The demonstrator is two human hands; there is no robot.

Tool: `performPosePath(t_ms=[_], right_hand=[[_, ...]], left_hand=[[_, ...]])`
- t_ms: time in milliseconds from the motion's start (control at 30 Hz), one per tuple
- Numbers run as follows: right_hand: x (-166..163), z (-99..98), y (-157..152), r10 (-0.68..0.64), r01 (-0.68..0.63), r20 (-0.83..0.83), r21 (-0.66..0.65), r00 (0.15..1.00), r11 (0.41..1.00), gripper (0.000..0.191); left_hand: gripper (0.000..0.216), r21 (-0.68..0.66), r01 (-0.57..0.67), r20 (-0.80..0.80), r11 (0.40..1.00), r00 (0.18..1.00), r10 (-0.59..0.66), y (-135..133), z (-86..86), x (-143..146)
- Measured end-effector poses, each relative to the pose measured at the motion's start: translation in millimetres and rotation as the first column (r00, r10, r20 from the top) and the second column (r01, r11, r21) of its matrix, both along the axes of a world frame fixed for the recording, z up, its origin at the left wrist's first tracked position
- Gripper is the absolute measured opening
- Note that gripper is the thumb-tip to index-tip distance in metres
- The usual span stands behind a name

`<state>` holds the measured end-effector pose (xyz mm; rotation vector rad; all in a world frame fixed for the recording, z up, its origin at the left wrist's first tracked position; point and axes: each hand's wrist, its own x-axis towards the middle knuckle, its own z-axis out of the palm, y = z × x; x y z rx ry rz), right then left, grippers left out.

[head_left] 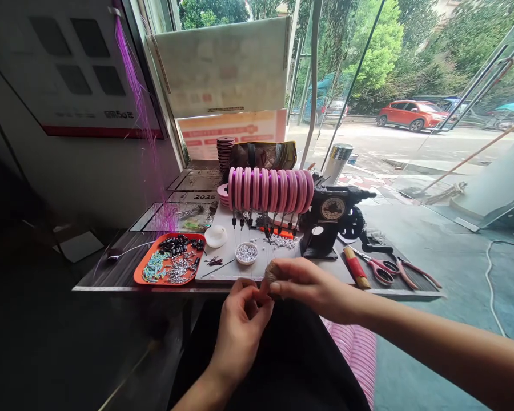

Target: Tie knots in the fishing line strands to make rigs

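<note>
Over my lap, at the table's front edge, my left hand [242, 325] is closed in a pinch. My right hand [304, 282] meets it fingertip to fingertip, also pinching, with a brownish wrap [273, 273] around a finger. Whatever lies between the fingertips is too small to make out. Just beyond stands a small bowl of pearly beads [245, 253] on a white board [216, 269]. Above it, a row of pink spools [269, 191] is mounted on a black hand-cranked winder [325, 222], with thin threads and dark weights hanging down.
An orange tray [139, 278] of black, turquoise and silver beads sits at left, beside a white dish [216, 236]. Loose beads [282, 242] lie behind the bowl. At right are a red-wrapped stick [356, 267], scissors [381, 271] and pliers [406, 274]. Purple threads [132, 74] hang at left.
</note>
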<state>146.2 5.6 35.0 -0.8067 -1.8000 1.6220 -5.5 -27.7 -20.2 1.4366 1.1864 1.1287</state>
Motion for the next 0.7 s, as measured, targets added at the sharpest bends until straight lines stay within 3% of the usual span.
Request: performPosePath(t_ms=[67,133,200,300,467,533,567,633,700], right_hand=[[-2,-0.2,2,-0.038,0.038,-0.007,-0.012,0.999,0.999,0.033],[-3,0.3,4,-0.056,0.057,0.004,-0.031,0.998,0.998,0.033],[-3,0.9,5,-0.064,0.066,0.029,-0.059,0.998,0.996,0.031],[-2,0.7,7,-0.067,0.074,0.075,-0.093,0.995,0.993,0.027],[-2,-1.3,11,-0.051,0.062,0.115,-0.095,0.992,0.994,0.022],[-3,-0.1,10,-0.049,0.058,0.131,-0.061,0.990,0.996,0.020],[-3,0.9,9,-0.055,0.060,0.141,-0.032,0.989,0.998,0.017],[-4,0.9,5,-0.076,0.069,0.162,0.048,0.984,0.996,0.014],[-6,-5.6,3,-0.101,0.067,0.191,0.176,0.976,0.982,0.011]], left_hand=[[0.015,0.296,-0.095,-0.170,0.950,0.974,0.151,-5,-2.9,3],[0.011,0.550,-0.086,-0.278,0.831,0.919,0.279,-8,-6.9,4],[0.013,0.718,-0.030,-0.328,0.696,0.866,0.377,-8,-10.6,4],[0.014,0.819,0.078,-0.376,0.569,0.821,0.429,-4,-13.4,2],[0.014,0.836,0.260,-0.479,0.484,0.776,0.411,2,-12.3,-2],[0.017,0.783,0.299,-0.534,0.546,0.773,0.343,3,-11.9,-5],[0.018,0.730,0.305,-0.558,0.612,0.782,0.276,3,-11.8,-6],[0.018,0.557,0.260,-0.530,0.789,0.842,0.097,3,-11.6,-10],[0.015,0.269,0.146,-0.320,0.952,0.946,-0.055,3,-10.3,-13]])
